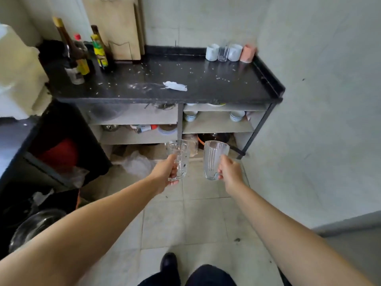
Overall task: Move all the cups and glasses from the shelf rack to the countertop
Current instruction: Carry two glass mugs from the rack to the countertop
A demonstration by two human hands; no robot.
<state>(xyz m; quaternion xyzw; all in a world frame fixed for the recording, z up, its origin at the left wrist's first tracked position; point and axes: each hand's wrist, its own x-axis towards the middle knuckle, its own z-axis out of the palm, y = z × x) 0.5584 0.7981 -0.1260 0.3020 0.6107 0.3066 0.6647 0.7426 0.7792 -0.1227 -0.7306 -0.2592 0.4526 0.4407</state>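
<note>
My left hand (166,172) grips a clear dimpled glass mug (179,158) by its handle. A clear ribbed glass mug (214,159) is held upright by its handle in my right hand (229,172). Both mugs hang in front of the shelf rack (216,125), below the black countertop (156,79). At the countertop's back right corner stand two white cups (212,52) (234,52), a clear glass (223,53) between them, and a pink cup (248,53). White bowls (190,116) (237,116) sit on the rack's right shelf.
Several bottles (82,52) crowd the countertop's back left, next to a wooden board (115,25) that leans on the wall. A white crumpled scrap (175,86) and crumbs lie mid-counter. A black stand with a red item (59,153) is at left, and a wall at right.
</note>
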